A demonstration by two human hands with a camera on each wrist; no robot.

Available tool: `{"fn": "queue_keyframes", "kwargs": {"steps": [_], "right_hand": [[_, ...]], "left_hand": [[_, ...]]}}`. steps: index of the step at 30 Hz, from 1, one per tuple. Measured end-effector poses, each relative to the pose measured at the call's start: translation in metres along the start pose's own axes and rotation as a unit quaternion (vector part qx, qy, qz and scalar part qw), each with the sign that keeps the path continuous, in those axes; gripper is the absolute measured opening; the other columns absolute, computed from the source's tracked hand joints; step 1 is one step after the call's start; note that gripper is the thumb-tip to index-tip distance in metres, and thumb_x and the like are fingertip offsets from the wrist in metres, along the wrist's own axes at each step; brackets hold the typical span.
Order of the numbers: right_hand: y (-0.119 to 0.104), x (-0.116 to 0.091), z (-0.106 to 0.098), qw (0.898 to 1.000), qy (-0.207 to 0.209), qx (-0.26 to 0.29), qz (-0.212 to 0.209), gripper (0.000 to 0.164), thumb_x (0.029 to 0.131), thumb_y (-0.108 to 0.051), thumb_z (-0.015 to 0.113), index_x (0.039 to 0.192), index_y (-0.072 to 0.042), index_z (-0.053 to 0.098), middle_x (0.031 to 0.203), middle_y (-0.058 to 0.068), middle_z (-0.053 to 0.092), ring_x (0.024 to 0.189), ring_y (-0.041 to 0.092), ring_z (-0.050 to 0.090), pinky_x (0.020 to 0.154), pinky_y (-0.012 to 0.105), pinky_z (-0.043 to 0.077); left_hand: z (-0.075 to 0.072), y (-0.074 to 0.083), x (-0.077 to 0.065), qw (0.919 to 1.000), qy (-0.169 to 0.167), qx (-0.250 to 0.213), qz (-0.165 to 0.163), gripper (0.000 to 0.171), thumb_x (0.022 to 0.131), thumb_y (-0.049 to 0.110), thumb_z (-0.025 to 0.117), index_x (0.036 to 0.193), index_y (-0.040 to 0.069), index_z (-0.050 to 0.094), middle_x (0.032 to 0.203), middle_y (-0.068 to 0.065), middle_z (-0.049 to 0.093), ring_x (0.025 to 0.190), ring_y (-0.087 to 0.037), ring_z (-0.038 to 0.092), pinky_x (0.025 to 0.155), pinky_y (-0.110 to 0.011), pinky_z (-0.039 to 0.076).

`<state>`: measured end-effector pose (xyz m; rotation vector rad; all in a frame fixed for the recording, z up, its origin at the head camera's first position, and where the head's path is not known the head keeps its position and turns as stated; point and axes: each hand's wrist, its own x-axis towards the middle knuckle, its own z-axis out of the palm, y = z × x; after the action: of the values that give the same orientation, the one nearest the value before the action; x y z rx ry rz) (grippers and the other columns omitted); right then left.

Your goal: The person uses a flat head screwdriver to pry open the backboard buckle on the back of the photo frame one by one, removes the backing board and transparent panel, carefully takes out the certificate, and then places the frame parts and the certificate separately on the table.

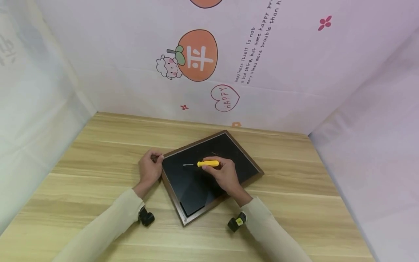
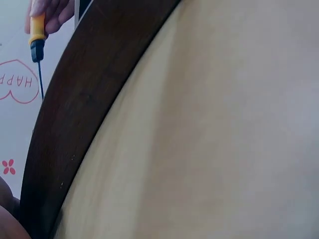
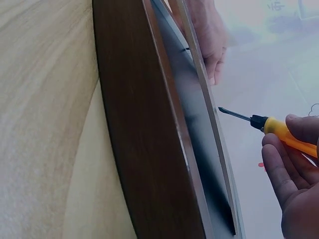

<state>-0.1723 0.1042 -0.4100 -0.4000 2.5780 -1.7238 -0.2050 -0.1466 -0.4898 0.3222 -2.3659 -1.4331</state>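
Note:
A dark brown picture frame (image 1: 172, 198) lies slanted on the table, with a black backing board (image 1: 186, 185) inside its rim. My left hand (image 1: 150, 169) grips the frame's left corner, thumb at the edge; the fingers under it are hidden. In my right hand (image 1: 227, 176) is a small screwdriver with a yellow handle (image 1: 209, 163), held between thumb and fingers over the board. Its metal shaft points left, and in the right wrist view the screwdriver's tip (image 3: 222, 109) stands apart from the board. There, the board's near edge (image 3: 219, 149) sits raised from the brown rim.
The wood-grain table (image 1: 114, 145) stretches around the frame. Behind it rises a white printed backdrop (image 1: 278, 102) with cartoon pictures and lettering, and pale sheets hang at both sides. Each wrist carries a small black camera (image 1: 146, 217).

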Motion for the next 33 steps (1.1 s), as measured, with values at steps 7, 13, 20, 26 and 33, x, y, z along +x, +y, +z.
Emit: {"fn": "queue_keyframes", "kwargs": {"steps": [7, 13, 20, 26, 33], "right_hand": [[0.000, 0.000, -0.002, 1.000, 0.001, -0.001, 0.000, 0.025, 0.087, -0.006, 0.073, 0.111, 0.002, 0.072, 0.108, 0.018, 0.071, 0.080, 0.008, 0.056, 0.070, 0.012, 0.050], [-0.002, -0.002, -0.003, 1.000, 0.002, 0.000, 0.002, 0.025, 0.087, -0.005, 0.073, 0.111, 0.002, 0.071, 0.111, 0.018, 0.071, 0.081, 0.010, 0.056, 0.070, 0.012, 0.050], [-0.003, -0.002, -0.002, 1.000, 0.005, 0.005, 0.006, 0.026, 0.087, -0.006, 0.073, 0.111, 0.002, 0.071, 0.113, 0.018, 0.071, 0.081, 0.009, 0.057, 0.071, 0.012, 0.050], [-0.003, -0.002, -0.001, 1.000, 0.003, 0.015, 0.005, 0.026, 0.087, -0.005, 0.073, 0.112, 0.003, 0.071, 0.112, 0.019, 0.071, 0.084, 0.012, 0.059, 0.072, 0.012, 0.051], [-0.003, -0.004, -0.001, 1.000, 0.000, 0.023, 0.001, 0.026, 0.087, -0.003, 0.073, 0.111, 0.005, 0.070, 0.111, 0.022, 0.070, 0.084, 0.014, 0.060, 0.071, 0.011, 0.051]], "left_hand": [[-0.005, 0.003, -0.011, 0.9999, -0.001, 0.009, -0.012, 0.007, 0.093, 0.004, 0.063, 0.100, 0.001, 0.061, 0.097, -0.019, 0.069, 0.086, -0.030, 0.066, 0.070, -0.028, 0.049], [-0.006, 0.004, -0.018, 0.9999, 0.002, 0.009, -0.014, 0.008, 0.093, 0.002, 0.063, 0.098, 0.000, 0.058, 0.098, -0.021, 0.068, 0.091, -0.032, 0.067, 0.076, -0.036, 0.053], [-0.009, 0.002, -0.024, 0.9997, 0.003, 0.021, -0.010, 0.008, 0.093, 0.005, 0.064, 0.095, 0.003, 0.056, 0.096, -0.018, 0.067, 0.088, -0.030, 0.066, 0.071, -0.030, 0.050], [-0.012, 0.000, -0.028, 0.9995, 0.001, 0.031, -0.001, 0.010, 0.092, 0.006, 0.066, 0.094, 0.003, 0.057, 0.095, -0.017, 0.067, 0.087, -0.030, 0.066, 0.071, -0.030, 0.051], [-0.013, 0.000, -0.034, 0.9993, 0.008, 0.037, 0.004, 0.011, 0.091, 0.006, 0.067, 0.093, 0.002, 0.057, 0.094, -0.017, 0.068, 0.087, -0.031, 0.068, 0.072, -0.032, 0.054]]}}
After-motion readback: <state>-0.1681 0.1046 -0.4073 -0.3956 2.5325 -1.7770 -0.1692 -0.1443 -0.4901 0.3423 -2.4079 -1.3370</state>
